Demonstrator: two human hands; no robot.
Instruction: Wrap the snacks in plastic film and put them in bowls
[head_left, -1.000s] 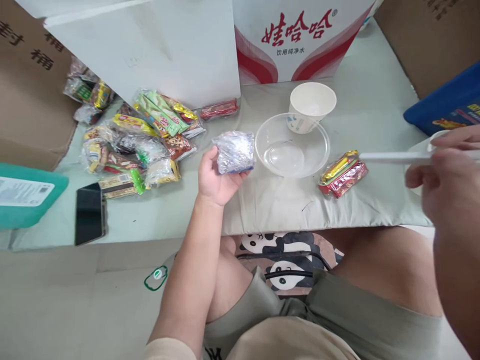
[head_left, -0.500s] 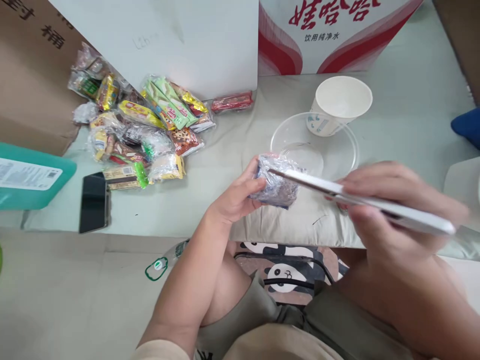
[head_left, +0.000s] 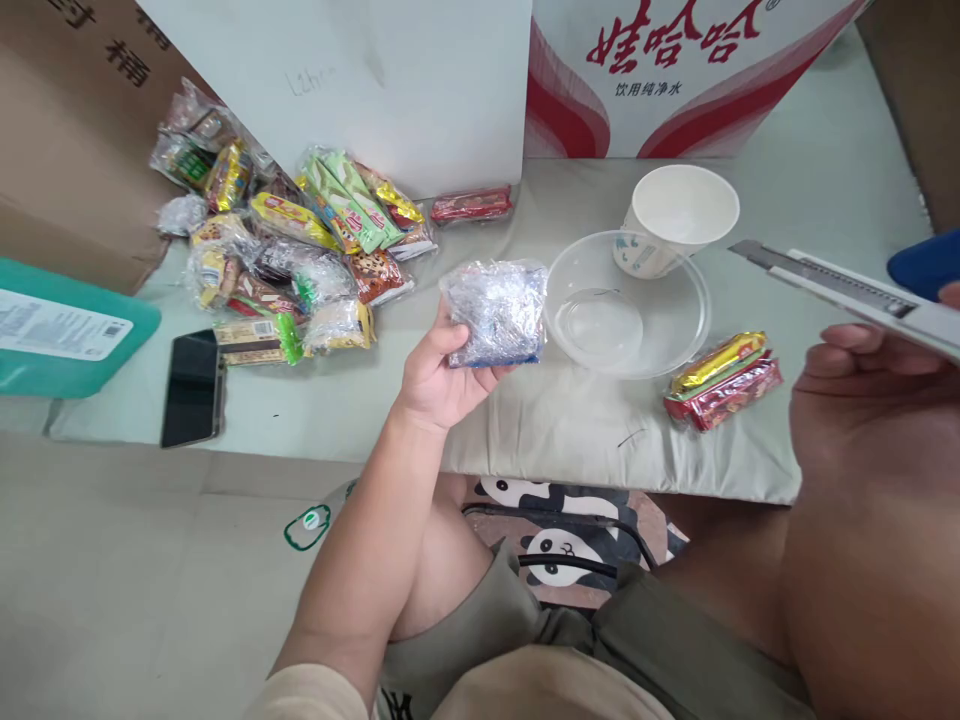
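Counter (head_left: 375, 405) across mid-frame, clear bowl (head_left: 626, 315) right of centre, right hand (head_left: 862, 385) at right edge with fingers curled about a utility knife (head_left: 855, 290), left hand (head_left: 439, 385) at centre, fingers pinching a plastic-wrapped packet (head_left: 496, 312).

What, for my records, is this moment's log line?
left hand: holds wrapped packet; right hand: holds utility knife; blade: exposed, apart from packet

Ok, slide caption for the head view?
Left hand holding a plastic-wrapped packet near a clear bowl, right hand holding a box cutter.
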